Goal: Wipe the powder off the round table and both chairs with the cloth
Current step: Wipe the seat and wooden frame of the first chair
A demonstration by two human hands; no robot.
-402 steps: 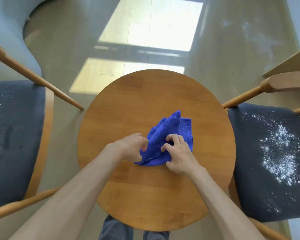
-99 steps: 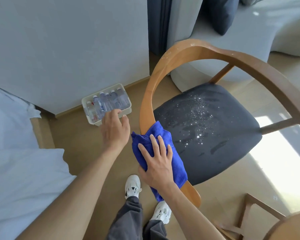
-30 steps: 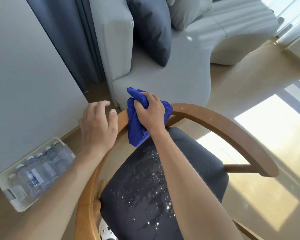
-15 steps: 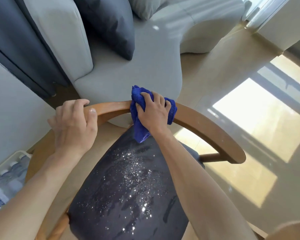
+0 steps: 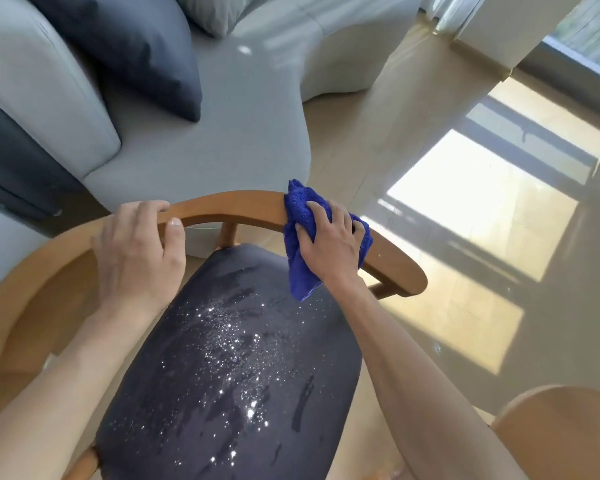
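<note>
The right hand point(image 5: 329, 244) is wrapped around a bunched bright blue fuzzy cloth point(image 5: 300, 251) and presses it onto the curved brown wooden back rail point(image 5: 232, 207) of a chair. The fingers curl over the top of the cloth, and a loose end of the cloth hangs down past the rail toward the seat. The cloth sits on the right part of the rail, close to where the rail bends into the right armrest.

The left hand point(image 5: 137, 252) holds the same rail further to the left. Its fingers curl over the top of the wood and the thumb lies on the near side.

The chair's dark grey padded seat point(image 5: 229, 375) is between the two arms. White powder point(image 5: 232, 344) is sprinkled over the middle of the seat, with some darker streaks around it. The streaks may be wiped marks, but it is hard to tell.

Behind the chair is a light grey soft sofa point(image 5: 194, 150) with a dark navy cushion point(image 5: 132, 50) leaning on it. The shiny beige floor point(image 5: 465, 209) has bright patches of sunlight. A curved bit of light brown wood point(image 5: 561, 434) shows at the bottom right corner.
</note>
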